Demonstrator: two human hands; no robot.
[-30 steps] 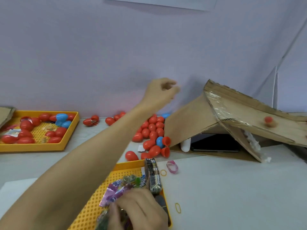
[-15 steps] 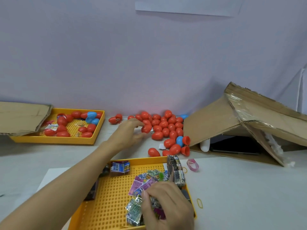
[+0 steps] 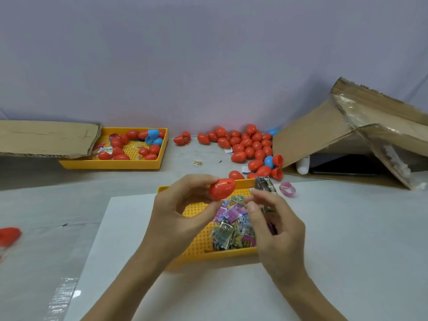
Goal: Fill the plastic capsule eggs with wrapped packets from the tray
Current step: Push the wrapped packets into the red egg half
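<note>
My left hand (image 3: 176, 214) grips a closed red capsule egg (image 3: 222, 189) above the near yellow tray (image 3: 203, 254). A heap of wrapped packets (image 3: 231, 230) lies in the tray's right half. My right hand (image 3: 275, 225) hovers over the heap with curled fingers. Its thumb and forefinger pinch the edge of a purple packet (image 3: 235, 212), just right of the egg. A loose pile of red and blue eggs (image 3: 250, 144) lies on the table behind the tray.
A second yellow tray (image 3: 108, 164) with eggs sits far left, partly under a cardboard flap (image 3: 44, 137). A collapsed cardboard box (image 3: 347, 126) fills the right. A banded packet stack (image 3: 265, 184) and a pink ring (image 3: 287, 189) sit by the tray. Another red egg (image 3: 9, 236) lies far left.
My left hand reached to the egg pile, took a red egg and brought it back over the near tray. My right hand lifted from the packet heap toward the egg.
</note>
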